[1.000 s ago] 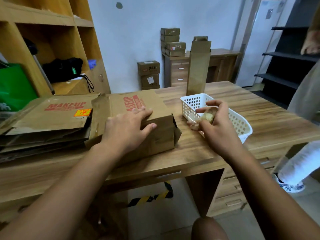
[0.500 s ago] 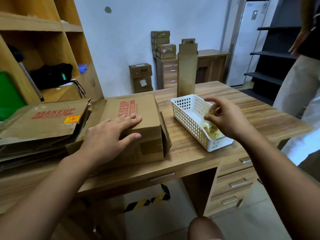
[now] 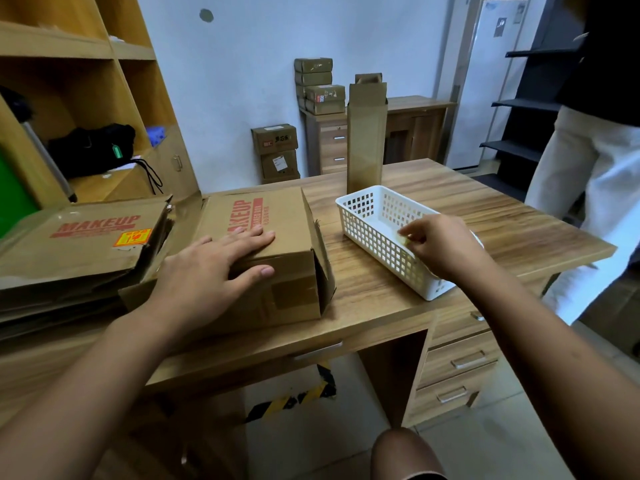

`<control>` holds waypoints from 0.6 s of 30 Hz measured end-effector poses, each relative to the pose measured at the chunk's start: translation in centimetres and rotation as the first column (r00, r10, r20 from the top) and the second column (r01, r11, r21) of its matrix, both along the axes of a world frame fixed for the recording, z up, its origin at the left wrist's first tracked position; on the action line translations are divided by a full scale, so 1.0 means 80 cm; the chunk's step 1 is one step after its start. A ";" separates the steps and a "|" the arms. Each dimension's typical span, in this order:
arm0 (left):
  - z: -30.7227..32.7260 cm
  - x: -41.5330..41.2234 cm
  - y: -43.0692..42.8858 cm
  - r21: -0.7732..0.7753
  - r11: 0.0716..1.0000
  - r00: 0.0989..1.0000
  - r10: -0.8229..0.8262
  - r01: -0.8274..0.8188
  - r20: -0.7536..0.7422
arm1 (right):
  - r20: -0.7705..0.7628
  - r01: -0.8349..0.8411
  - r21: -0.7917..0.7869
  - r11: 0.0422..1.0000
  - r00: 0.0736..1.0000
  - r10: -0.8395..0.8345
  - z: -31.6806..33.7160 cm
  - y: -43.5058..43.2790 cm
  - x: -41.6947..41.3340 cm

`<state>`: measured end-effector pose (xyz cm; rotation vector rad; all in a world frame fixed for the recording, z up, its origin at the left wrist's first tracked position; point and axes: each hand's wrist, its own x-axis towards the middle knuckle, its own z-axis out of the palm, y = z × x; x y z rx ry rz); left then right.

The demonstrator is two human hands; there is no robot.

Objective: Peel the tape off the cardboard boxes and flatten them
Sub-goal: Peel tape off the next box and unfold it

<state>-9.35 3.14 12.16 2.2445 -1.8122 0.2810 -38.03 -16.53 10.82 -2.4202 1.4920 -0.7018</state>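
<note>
Your left hand (image 3: 214, 271) lies flat, fingers spread, on the brown cardboard box with red MAKEUP print (image 3: 287, 216), while your right hand (image 3: 446, 247) pinches a small yellowish scrap of tape (image 3: 403, 239) over the white plastic lattice basket (image 3: 372, 233). The box sits near the front edge of the wooden desk (image 3: 502, 220), with a bare strip between box and basket. A stack of flattened brown cardboard (image 3: 79, 251) crowds your left.

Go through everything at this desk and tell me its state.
Brown cardboard MAKEUP box: unflattened, end flap loose.
Left hand: flat on that box.
Stack of brown cardboard boxes: flattened.
White plastic lattice basket: upright.
Right hand: pinches yellowish tape wad over basket.
Tall narrow cardboard box: standing upright.
Wooden desk drawers: shut.
</note>
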 end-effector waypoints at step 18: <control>0.019 0.016 0.007 0.032 0.958 0.953 -0.282 0.286 -0.107 | 0.145 0.064 -0.091 0.994 0.988 -0.050 -0.001 -0.002 -0.006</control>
